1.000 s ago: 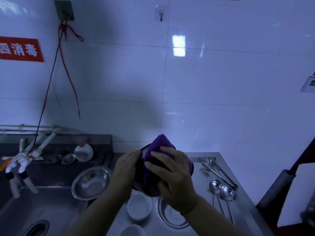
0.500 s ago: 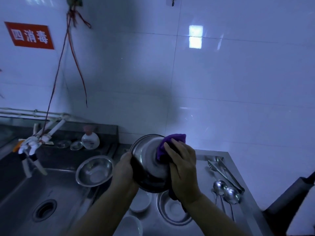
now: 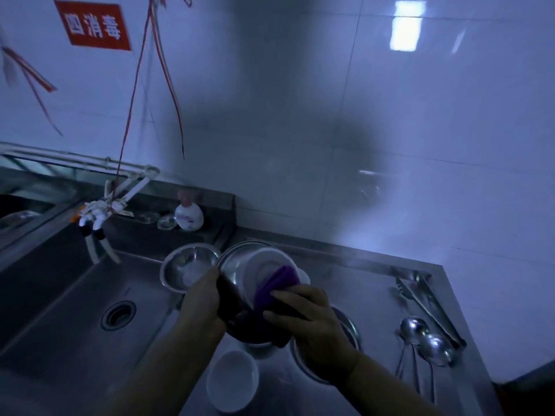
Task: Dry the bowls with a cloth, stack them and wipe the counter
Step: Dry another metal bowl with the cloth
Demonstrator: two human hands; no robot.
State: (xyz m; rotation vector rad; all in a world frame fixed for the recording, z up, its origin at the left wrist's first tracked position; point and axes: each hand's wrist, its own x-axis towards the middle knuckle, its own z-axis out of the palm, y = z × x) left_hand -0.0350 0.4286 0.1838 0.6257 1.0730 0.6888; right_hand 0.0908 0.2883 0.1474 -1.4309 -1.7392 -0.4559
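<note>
Steel bowl (image 3: 240, 265) held tilted above the desk (image 3: 375, 283).
My left hand (image 3: 201, 304) grips its rim; my right-hand fingers (image 3: 288, 295) press the purple cloth (image 3: 276, 286) against its inside.

"四消毒" on red wall sign (image 3: 93, 27)

Steel bowls: three, held (image 3: 237, 271), by sink (image 3: 186, 268), under wrist (image 3: 351, 325). White bowls: one (image 3: 232, 381). Spoons: two (image 3: 413, 327) (image 3: 435, 349). Tongs: one (image 3: 432, 307). Cloths: one (image 3: 274, 288).
</note>
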